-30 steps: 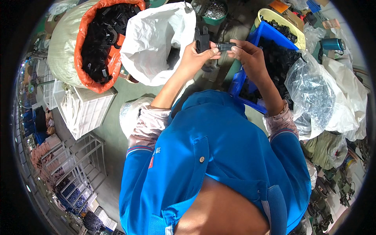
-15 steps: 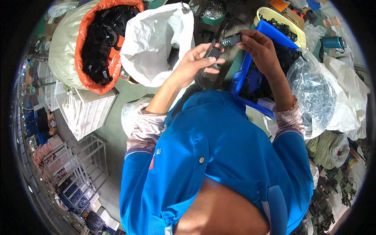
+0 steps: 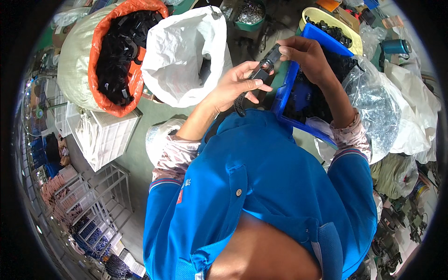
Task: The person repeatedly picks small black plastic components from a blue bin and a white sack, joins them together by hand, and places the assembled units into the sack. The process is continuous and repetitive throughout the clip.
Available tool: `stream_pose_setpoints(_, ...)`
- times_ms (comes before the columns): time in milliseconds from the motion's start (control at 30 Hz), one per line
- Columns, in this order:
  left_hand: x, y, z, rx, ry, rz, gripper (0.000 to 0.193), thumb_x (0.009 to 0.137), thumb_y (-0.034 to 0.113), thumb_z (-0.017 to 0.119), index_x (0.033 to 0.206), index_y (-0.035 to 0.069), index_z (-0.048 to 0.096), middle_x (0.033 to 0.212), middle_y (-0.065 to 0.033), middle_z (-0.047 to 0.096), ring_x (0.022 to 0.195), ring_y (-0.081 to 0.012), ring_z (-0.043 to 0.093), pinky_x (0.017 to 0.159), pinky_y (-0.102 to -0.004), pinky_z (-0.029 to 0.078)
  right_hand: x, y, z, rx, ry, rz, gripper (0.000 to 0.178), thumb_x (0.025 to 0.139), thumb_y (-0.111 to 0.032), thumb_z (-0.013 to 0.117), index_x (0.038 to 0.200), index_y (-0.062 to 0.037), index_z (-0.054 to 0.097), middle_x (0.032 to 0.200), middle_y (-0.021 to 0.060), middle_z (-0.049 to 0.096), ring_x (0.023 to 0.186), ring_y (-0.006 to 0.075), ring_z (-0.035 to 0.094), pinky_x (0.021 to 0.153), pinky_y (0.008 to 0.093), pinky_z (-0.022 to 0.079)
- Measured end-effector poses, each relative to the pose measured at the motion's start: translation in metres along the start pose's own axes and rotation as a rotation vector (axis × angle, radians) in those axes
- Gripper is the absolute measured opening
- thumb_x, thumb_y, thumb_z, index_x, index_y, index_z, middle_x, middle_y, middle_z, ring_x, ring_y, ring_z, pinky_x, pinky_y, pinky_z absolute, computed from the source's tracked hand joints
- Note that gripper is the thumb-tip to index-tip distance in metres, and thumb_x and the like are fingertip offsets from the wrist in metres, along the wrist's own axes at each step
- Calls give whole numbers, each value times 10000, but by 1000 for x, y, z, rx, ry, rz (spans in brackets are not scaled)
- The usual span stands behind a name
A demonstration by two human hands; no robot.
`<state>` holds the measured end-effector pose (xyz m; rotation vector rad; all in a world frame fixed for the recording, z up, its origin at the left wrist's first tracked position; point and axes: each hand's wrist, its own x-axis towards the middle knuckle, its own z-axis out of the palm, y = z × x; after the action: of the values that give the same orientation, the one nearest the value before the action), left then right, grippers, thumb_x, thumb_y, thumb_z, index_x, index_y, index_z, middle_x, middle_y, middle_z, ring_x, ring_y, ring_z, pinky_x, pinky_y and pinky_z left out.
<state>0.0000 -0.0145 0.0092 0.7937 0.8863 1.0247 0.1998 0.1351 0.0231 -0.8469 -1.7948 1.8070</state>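
Observation:
My left hand (image 3: 233,86) grips a black plastic part (image 3: 259,73) between thumb and fingers, and a curved black tail (image 3: 239,105) of it hangs below the hand. My right hand (image 3: 308,57) pinches the end of a narrow black plastic piece (image 3: 272,52), which slants down to meet the part in the left hand. A rounded, shiny section shows where the two pieces meet; I cannot tell whether they are locked together. Beside my right forearm is a blue crate (image 3: 280,103) holding black parts. The open white sack (image 3: 186,95) stands left of my left hand.
An orange-lined sack (image 3: 96,51) full of black parts stands at the far left. Ahead is a green tub (image 3: 250,26) of small metal pieces. A yellow tub (image 3: 357,44), clear plastic bags (image 3: 373,107) and a blue-green cylinder (image 3: 395,46) lie right.
My right hand has brought its black piece, which had a coil spring showing at its end, against the part in my left hand. The spring no longer shows clearly; the piece is steeper now.

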Motion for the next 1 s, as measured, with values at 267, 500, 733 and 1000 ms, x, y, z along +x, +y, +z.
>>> stream_pose_setpoints(267, 1, -9, 6, -95, 57, 22, 456, 932, 119, 599, 1363, 71, 458, 1288, -101, 579, 1019, -253, 666, 574, -232, 545, -2, 6, -4, 19, 11, 0, 327, 857, -180, 705, 1068, 66, 662, 929, 109, 679, 816, 139, 632, 773, 279, 504)
stream_pose_setpoints(500, 4, -15, 6, -67, 76, -10, 426, 939, 94, 589, 1345, 56, 465, 1282, -100, 583, 981, -236, 677, 569, -217, 537, -1, 21, -9, 125, -33, 114, 282, 864, -137, 707, 1084, 33, 660, 937, 58, 667, 808, 136, 637, 762, 263, 501)
stream_pose_setpoints(733, 3, -14, 8, -31, 109, -25, 382, 945, 103, 585, 1304, 46, 466, 1247, -95, 608, 960, -228, 682, 555, -218, 514, -1, 28, -3, 139, -75, 123, 268, 870, -139, 702, 1078, 23, 653, 921, 33, 649, 809, 114, 625, 752, 245, 496)
stream_pose_setpoints(1000, 6, -16, 3, -51, 120, -36, 340, 945, 107, 590, 1255, 55, 461, 1191, -117, 637, 924, -234, 689, 542, -224, 496, -3, 24, 3, 125, -76, 105, 274, 883, -138, 685, 1090, 27, 615, 928, 31, 629, 814, 110, 612, 753, 250, 492)
